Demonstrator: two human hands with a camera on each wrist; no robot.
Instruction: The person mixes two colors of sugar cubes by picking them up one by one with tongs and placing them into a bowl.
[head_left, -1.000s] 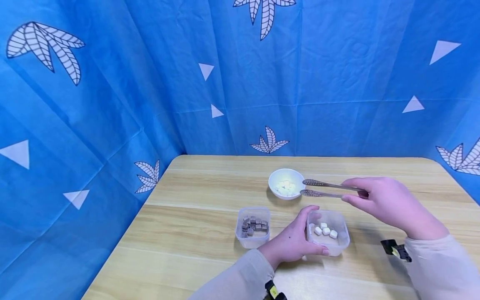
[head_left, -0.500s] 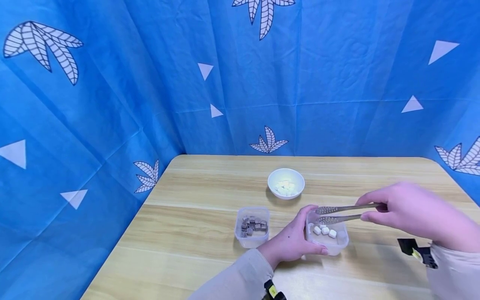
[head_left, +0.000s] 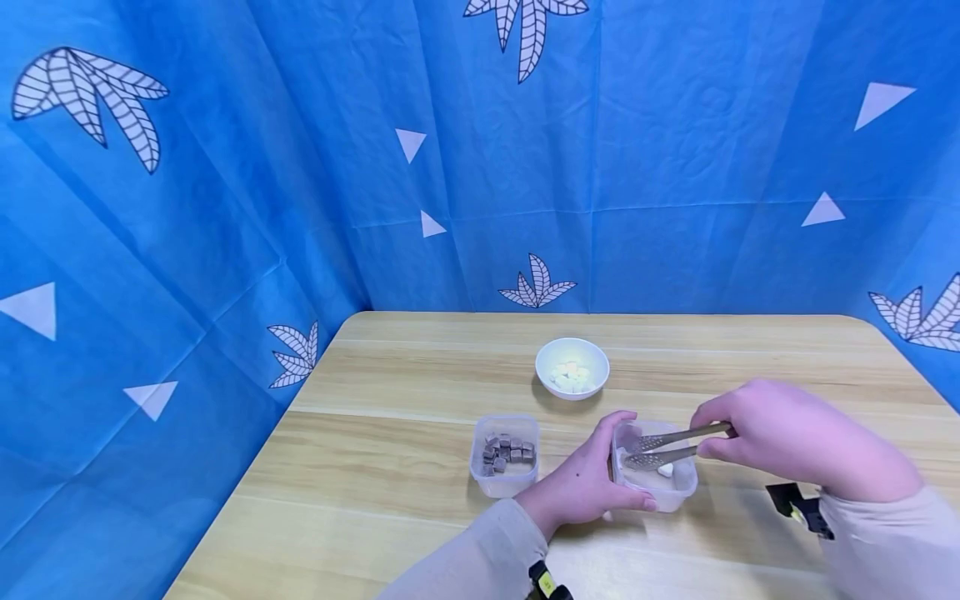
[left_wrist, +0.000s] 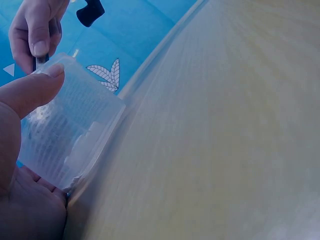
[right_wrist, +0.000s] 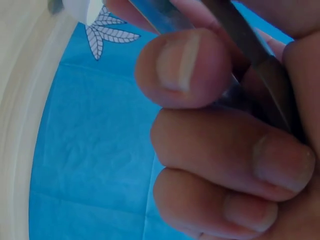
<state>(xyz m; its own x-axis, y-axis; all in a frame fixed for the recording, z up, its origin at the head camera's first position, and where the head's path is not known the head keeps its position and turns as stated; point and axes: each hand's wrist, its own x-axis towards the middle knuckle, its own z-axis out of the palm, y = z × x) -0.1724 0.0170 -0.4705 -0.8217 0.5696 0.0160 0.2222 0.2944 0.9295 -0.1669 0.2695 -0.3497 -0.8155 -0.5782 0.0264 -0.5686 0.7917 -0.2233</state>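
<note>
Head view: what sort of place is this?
Probably a screened-off tabletop workspace: blue leaf-print cloth hangs behind and along the left of a wood-grain table, on which stands a white bowl.

Pale grey sleeves [head_left: 476, 554], black wrist pieces [head_left: 816, 520], yellow tags [head_left: 547, 582]

Tongs [head_left: 663, 457]: looked like metal, dull-sheened, with dotted tips (dimples or holes, too small to tell).
Held box [head_left: 654, 499]: was cloudy, see-through plastic with smooth walls.
Other box [head_left: 504, 487]: appeared to be the same translucent plastic.
Bowl [head_left: 567, 347]: looked smooth and lightly glossy.
Tabletop [head_left: 360, 483]: showed wood grain, smooth with soft glare.
Curtain [head_left: 480, 142]: seemed thin, creased cloth.
Sleeves [head_left: 476, 554]: were matt cloth.
</note>
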